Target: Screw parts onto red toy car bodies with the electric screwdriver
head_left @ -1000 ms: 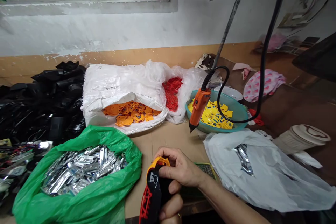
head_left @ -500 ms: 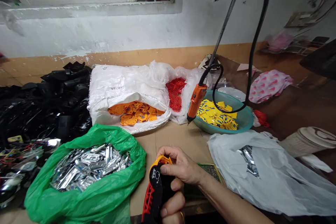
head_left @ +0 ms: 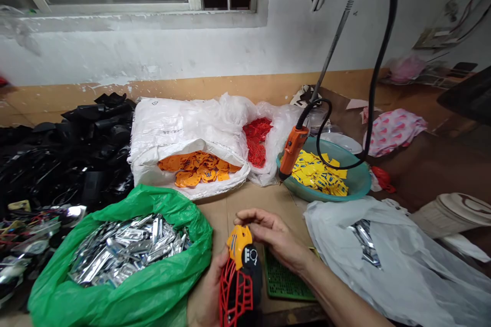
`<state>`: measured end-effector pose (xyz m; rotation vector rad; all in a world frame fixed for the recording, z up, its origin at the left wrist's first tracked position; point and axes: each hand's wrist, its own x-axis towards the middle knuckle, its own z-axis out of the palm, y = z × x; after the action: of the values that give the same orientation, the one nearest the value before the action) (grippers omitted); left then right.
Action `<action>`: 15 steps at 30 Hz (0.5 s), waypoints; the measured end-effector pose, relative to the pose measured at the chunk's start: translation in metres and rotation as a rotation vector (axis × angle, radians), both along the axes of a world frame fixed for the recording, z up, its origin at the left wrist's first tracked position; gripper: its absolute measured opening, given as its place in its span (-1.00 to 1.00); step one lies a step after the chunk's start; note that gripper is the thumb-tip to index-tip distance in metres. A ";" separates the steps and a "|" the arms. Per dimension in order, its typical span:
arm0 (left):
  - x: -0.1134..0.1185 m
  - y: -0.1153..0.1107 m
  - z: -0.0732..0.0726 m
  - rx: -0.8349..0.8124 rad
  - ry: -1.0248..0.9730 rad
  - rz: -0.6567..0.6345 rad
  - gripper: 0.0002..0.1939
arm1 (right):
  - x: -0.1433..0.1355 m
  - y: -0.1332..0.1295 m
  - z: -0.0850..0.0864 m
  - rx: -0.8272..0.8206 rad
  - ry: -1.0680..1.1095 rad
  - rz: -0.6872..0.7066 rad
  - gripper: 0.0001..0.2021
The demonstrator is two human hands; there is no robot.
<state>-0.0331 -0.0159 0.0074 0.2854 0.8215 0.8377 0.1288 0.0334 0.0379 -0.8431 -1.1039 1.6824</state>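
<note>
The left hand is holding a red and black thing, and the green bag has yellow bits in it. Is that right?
Not quite: the green bag has shiny silver bits in it, not yellow ones, as the head view shows. The left hand is holding a red and black thing.

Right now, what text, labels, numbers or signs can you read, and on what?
None reads clearly.
Held part: white marks on black, blue marks on yellow-orange; too small.
White sack: one printed line, one small symbol; too small.
Orange pieces: blue marks; too small.
Yellow pieces: blue marks; too small.
</note>
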 end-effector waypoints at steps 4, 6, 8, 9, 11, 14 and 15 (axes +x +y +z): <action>-0.007 0.009 0.010 0.097 0.141 0.136 -0.53 | 0.001 -0.005 0.001 -0.045 -0.037 -0.014 -0.58; -0.008 0.012 0.015 0.244 0.225 0.139 -0.50 | -0.003 -0.008 0.001 -0.041 -0.038 0.009 -0.59; -0.008 0.014 0.018 0.366 0.263 0.112 -0.50 | -0.009 -0.010 0.000 -0.056 -0.001 0.016 -0.61; -0.007 0.015 0.018 0.400 0.276 0.104 -0.52 | -0.011 -0.011 -0.001 -0.072 0.024 0.014 -0.61; -0.006 0.017 0.019 0.427 0.296 0.104 -0.55 | -0.014 -0.010 -0.004 -0.112 0.067 -0.008 -0.60; -0.003 0.015 0.018 0.412 0.322 0.088 -0.54 | -0.015 -0.010 -0.010 -0.157 0.096 -0.074 -0.62; -0.002 0.013 0.017 0.401 0.333 0.085 -0.52 | -0.015 -0.012 -0.011 -0.168 0.103 -0.100 -0.63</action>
<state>-0.0352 -0.0025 0.0241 0.7641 0.9749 1.0500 0.1136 0.0216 0.0266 -0.8922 -0.8460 1.7315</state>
